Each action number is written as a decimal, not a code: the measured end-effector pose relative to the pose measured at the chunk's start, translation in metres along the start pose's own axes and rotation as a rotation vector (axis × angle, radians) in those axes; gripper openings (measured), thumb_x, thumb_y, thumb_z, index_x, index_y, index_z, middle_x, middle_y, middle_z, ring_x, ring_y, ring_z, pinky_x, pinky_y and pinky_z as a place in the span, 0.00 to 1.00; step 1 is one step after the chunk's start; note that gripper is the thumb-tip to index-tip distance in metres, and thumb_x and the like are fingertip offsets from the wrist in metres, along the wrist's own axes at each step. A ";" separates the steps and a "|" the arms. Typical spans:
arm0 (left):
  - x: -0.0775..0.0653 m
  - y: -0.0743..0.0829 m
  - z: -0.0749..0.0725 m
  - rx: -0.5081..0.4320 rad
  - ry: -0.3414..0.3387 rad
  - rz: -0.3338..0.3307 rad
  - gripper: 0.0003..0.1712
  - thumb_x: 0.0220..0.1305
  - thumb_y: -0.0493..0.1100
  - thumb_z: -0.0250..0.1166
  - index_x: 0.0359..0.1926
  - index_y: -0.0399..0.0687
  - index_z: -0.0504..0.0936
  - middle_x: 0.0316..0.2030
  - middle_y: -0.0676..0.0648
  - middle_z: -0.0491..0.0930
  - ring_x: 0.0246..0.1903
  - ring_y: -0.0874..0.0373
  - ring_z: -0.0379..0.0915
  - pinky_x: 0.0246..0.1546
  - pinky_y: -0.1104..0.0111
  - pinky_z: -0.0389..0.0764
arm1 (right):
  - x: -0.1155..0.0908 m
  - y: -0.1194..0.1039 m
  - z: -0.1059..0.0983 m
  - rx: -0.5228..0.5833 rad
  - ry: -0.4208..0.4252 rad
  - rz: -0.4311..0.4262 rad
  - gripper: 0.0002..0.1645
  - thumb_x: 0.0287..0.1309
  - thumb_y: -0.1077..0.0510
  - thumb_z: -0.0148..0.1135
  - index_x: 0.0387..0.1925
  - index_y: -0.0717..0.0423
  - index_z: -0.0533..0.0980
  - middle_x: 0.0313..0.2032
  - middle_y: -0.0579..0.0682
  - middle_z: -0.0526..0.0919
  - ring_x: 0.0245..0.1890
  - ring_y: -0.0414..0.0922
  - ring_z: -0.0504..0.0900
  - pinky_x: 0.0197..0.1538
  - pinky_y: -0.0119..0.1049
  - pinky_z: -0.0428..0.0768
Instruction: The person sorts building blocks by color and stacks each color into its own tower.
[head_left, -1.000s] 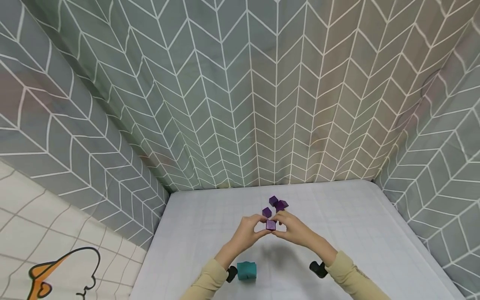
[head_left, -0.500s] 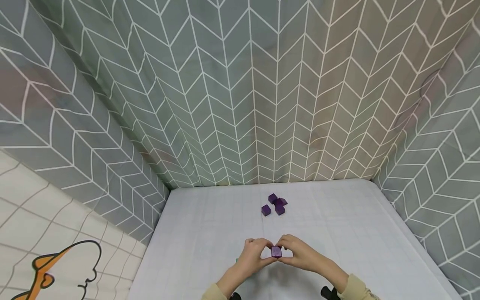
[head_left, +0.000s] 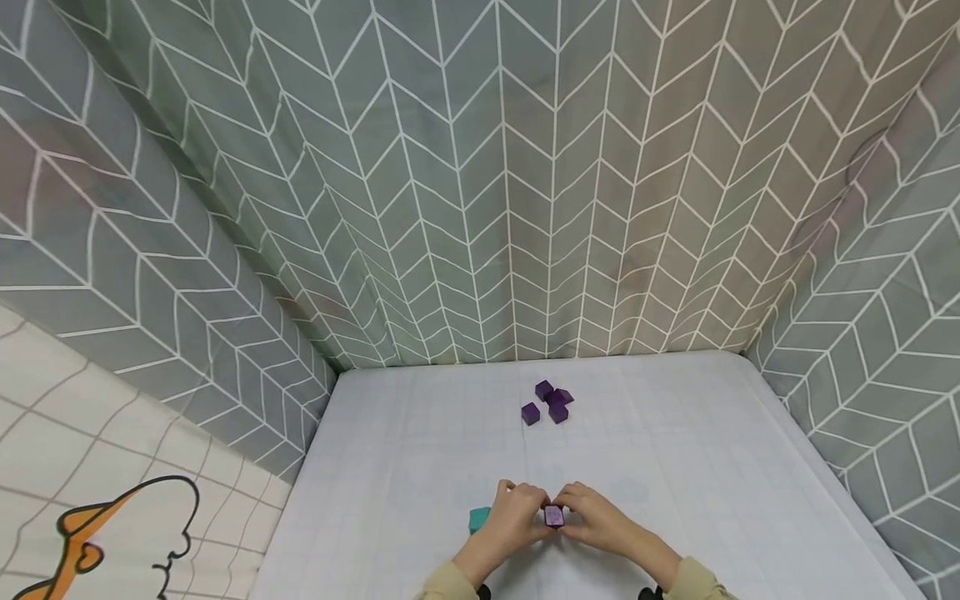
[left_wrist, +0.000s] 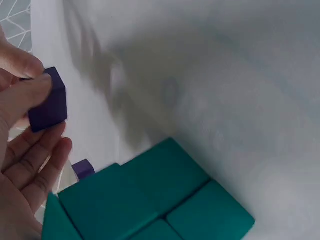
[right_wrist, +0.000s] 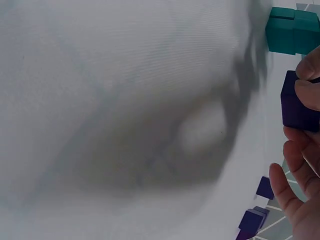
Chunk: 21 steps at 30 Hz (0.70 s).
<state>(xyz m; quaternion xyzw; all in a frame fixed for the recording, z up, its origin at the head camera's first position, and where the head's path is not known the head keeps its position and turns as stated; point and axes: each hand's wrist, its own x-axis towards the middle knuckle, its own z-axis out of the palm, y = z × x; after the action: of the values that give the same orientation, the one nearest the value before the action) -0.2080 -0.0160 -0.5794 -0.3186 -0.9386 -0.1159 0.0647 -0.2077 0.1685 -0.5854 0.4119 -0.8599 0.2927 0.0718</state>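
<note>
Both hands meet at a small purple cube (head_left: 553, 517) near the front of the table. Thumb and fingers of my left hand (head_left: 513, 518) pinch its left side, and those of my right hand (head_left: 600, 523) pinch its right side. In the left wrist view the dark purple cube (left_wrist: 50, 102) shows between the fingertips, raised above its shadow on the cloth. The right wrist view has the same cube (right_wrist: 297, 107) under the thumbs. Just left of my left hand stands a teal block cluster (head_left: 478, 520), partly hidden in the head view; up close, teal blocks (left_wrist: 135, 195) sit against each other.
Farther back on the white-covered table (head_left: 412, 433) lie several purple blocks, among them a lone cube (head_left: 530, 413) and a small group (head_left: 557, 400). A grey patterned curtain (head_left: 487, 208) borders the table's far edge.
Both hands have moved back toward the front edge with the purple cube between them, away from the other purple blocks. In the last half second they have shifted only slightly.
</note>
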 end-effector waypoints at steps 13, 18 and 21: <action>0.002 0.007 0.013 0.132 -0.043 -0.024 0.17 0.38 0.58 0.70 0.26 0.55 0.77 0.20 0.60 0.74 0.21 0.67 0.65 0.26 0.69 0.62 | -0.007 0.010 0.015 0.012 -0.018 0.051 0.18 0.36 0.59 0.70 0.35 0.58 0.77 0.32 0.43 0.76 0.32 0.38 0.72 0.35 0.27 0.73; 0.003 0.007 0.017 0.169 -0.067 -0.019 0.17 0.39 0.58 0.70 0.23 0.54 0.75 0.19 0.58 0.72 0.20 0.65 0.65 0.26 0.67 0.64 | -0.009 0.013 0.020 0.026 -0.041 0.087 0.18 0.38 0.57 0.69 0.35 0.57 0.77 0.32 0.41 0.76 0.32 0.37 0.72 0.36 0.27 0.73; 0.003 0.009 0.017 0.170 -0.085 -0.025 0.17 0.39 0.57 0.70 0.22 0.54 0.74 0.18 0.57 0.72 0.20 0.65 0.65 0.26 0.67 0.64 | -0.011 0.015 0.024 0.028 -0.051 0.109 0.17 0.39 0.55 0.69 0.35 0.56 0.77 0.33 0.40 0.76 0.33 0.35 0.71 0.37 0.28 0.73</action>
<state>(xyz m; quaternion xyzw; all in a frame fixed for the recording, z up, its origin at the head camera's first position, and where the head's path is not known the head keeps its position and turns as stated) -0.2058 -0.0034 -0.5938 -0.3049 -0.9508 -0.0228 0.0504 -0.2089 0.1697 -0.6155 0.3729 -0.8784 0.2976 0.0283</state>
